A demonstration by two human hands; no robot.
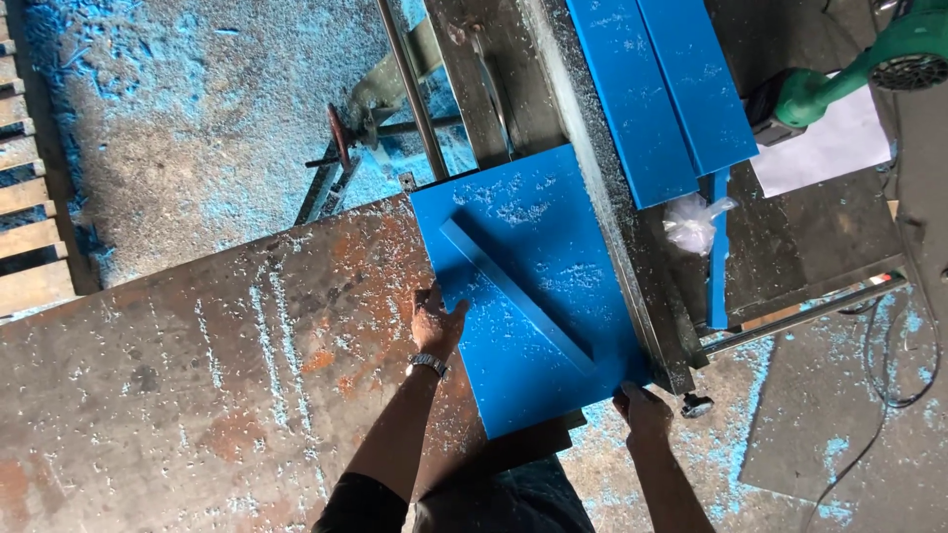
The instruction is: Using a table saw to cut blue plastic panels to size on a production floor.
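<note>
**Both hands on the blue panel at the saw table**

Leftward, the rusty steel table (197, 355) spreads wide and bare but for pale shavings. Next, the left hand (435, 321), a watch on its wrist, lies flat with fingers spread against the left edge of the blue panel (523, 296). A narrow blue strip (513, 291) lies diagonally on top of the panel. Its right edge meets the metal fence rail (632, 266). At the near right corner, the right hand (642, 410) is curled, gripping the panel's edge. Farther right lie longer blue boards (662, 89).
</note>
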